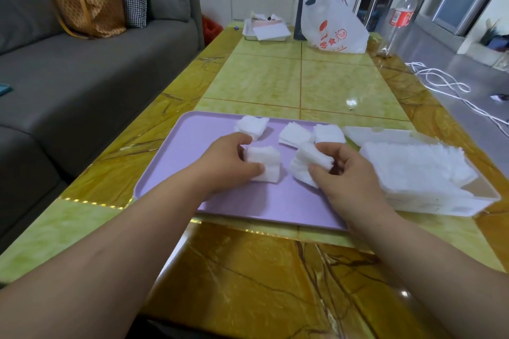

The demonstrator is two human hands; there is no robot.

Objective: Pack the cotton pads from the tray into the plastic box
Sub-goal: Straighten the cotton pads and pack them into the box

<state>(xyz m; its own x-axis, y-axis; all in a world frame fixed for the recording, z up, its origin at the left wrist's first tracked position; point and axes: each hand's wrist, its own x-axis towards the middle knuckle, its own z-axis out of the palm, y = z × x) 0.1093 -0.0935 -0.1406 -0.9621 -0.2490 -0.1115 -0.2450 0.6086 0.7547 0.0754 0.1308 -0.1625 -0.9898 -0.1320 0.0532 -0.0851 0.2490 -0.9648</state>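
Note:
A lilac tray [170,173] lies on the table in front of me. My left hand [225,162] grips a small stack of white cotton pads [265,162] between thumb and fingers on the tray. My right hand [349,173] pinches a second, fanned stack of pads [305,162] just beside it. Three more heaps of pads remain at the tray's far edge: one on the left [252,125], one in the middle [294,133], one on the right [329,133]. The clear plastic box [484,195] sits right of the tray, packed with pads [413,168].
The yellow-green marble table [303,80] stretches ahead. At its far end stand a white shopping bag [333,27], a dark flask [303,11], a plastic bottle [399,19] and a white tray with papers [267,30]. A grey sofa [82,69] runs along the left.

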